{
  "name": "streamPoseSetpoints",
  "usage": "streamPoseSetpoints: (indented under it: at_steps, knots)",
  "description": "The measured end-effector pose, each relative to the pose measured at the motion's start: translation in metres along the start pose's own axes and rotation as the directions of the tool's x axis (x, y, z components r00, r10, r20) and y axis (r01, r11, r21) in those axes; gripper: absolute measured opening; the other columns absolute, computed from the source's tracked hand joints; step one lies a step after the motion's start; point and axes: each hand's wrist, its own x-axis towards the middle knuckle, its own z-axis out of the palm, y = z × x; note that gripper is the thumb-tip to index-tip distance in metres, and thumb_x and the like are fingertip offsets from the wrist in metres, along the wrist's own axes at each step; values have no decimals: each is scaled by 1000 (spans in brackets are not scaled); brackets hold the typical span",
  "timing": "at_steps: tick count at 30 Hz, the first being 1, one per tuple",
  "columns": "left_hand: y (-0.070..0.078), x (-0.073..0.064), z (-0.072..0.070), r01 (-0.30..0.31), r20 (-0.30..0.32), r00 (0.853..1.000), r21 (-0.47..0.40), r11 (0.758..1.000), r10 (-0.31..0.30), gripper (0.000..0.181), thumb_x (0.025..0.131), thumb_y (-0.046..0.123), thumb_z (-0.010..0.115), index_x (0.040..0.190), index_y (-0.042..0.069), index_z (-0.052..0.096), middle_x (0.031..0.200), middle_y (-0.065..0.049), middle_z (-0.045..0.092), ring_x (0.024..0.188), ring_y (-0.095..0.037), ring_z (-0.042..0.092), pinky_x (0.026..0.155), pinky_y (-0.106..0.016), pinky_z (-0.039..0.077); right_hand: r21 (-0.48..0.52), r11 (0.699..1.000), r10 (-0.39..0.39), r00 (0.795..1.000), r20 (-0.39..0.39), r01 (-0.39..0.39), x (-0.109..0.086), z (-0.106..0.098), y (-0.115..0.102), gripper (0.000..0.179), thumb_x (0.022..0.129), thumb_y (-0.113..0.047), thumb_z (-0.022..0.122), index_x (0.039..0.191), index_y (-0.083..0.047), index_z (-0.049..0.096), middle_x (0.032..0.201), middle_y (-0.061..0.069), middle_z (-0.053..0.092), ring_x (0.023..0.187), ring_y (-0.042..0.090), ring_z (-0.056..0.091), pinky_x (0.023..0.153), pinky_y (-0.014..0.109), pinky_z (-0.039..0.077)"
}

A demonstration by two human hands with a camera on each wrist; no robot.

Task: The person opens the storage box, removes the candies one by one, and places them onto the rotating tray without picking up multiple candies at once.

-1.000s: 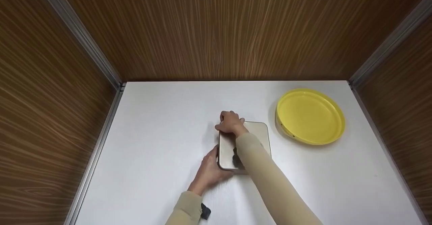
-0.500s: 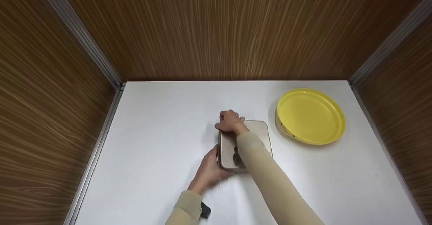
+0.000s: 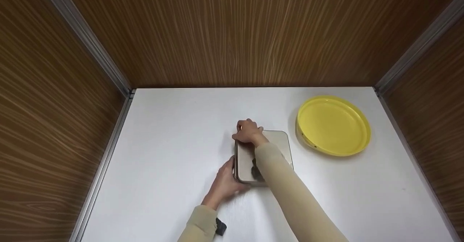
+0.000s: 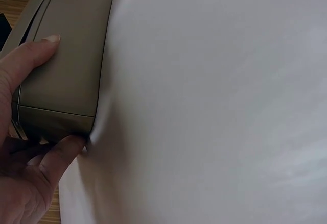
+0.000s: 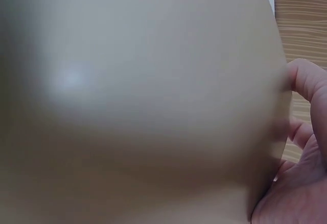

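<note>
Nearest, two beige sleeves are reaching in from the bottom edge: the left sleeve [image 3: 201,222], with a small black device [image 3: 220,227] showing at its inner side, and the right sleeve [image 3: 297,195], which is crossing over the box. The left hand [image 3: 226,184] is gripping the near-left corner of the box, its thumb [image 4: 38,55] pressing along one side and its fingers bending against the adjoining end. The box [image 3: 246,162], champagne-coloured with rounded corners, is sitting near the middle of the white surface [image 3: 174,140]. In the left wrist view a dark gap is showing along the seam near its upper edge. A dark shape [image 3: 256,169] is appearing over the top beside the right sleeve; whether it is an object or a reflection cannot be told. Farther along, the right hand [image 3: 248,130] is gripping the box at its far-left corner, fingers curling over the edge. Beyond and to the right, a round yellow tray [image 3: 333,126] is lying apart from the box. Farthest back, a wood-grained wall [image 3: 239,31] is rising behind the surface.
</note>
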Motion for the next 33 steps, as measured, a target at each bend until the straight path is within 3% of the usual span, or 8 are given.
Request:
streamPoseSetpoints:
  at_steps: [5,14,23,28,31,33]
  knots:
    - [0,0,-1,26,18,999,24,999,-27,113,61,26,93,153,6,30,143,-11,48,128,-24,46,107,-41,37,-2,1000,0,1000,-5,0,0,1,2,20,82,-30,70,88,-14,61,100,7,53,98,28,48,87,47,35]
    - [-2,0,-3,-11,10,1000,26,1000,11,114,60,29,95,152,7,31,143,-10,49,129,-24,47,107,-41,37,11,1000,-7,1000,-24,8,1,1,4,19,84,-31,68,91,-14,62,100,7,52,98,29,48,86,47,34]
    - [-1,-2,-8,11,29,1000,5,1000,-12,111,62,25,93,150,-1,31,143,-18,47,131,-31,44,109,-44,35,82,996,-19,1000,-22,21,0,0,8,49,87,-41,71,121,-9,59,113,13,55,104,31,50,92,45,35]
    - [-2,-1,-15,61,108,993,-115,991,-48,110,67,30,92,150,-5,29,146,-21,42,134,-31,42,107,-38,39,-44,991,-133,989,-68,130,-10,-12,9,53,86,-41,71,127,-9,58,121,16,52,110,33,48,100,46,34]
    - [-1,-1,-19,110,144,986,-224,968,-79,110,70,32,90,150,-6,26,148,-23,38,134,-33,42,103,-35,43,-129,969,-223,972,-75,212,-22,-24,13,55,86,-39,73,130,-9,57,126,18,49,116,35,46,103,48,32]
    - [0,-2,-23,140,135,985,-259,956,-108,105,73,34,88,150,-6,28,147,-25,39,132,-35,45,101,-36,45,-136,959,-262,962,-77,250,-31,-32,17,56,86,-38,73,131,-10,56,131,18,47,120,35,45,103,50,33]
